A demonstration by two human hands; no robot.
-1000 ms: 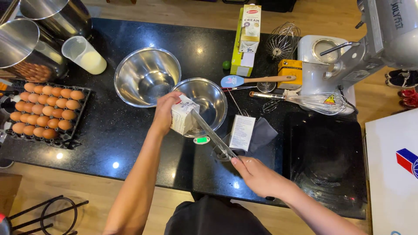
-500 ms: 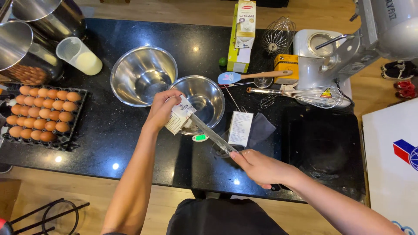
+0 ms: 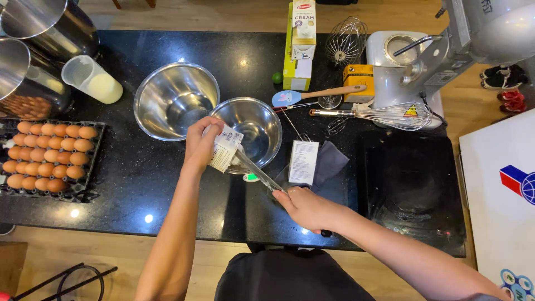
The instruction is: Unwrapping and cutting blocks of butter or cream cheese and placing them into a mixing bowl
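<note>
My left hand pinches a small carton tilted above the smaller bowl's near rim, right hand clenched on scissors at its corner; a slipped snip risks spilling onto the black table.

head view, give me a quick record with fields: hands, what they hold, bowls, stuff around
left hand: holds a small white carton over the smaller steel bowl
right hand: grips scissors, blades at the carton
larger steel bowl: beside the smaller one, looks empty
egg tray: left, nearly full of brown eggs
measuring jug: some pale liquid inside
stand mixer: right
whisk: lying by the mixer
counter: black
</note>
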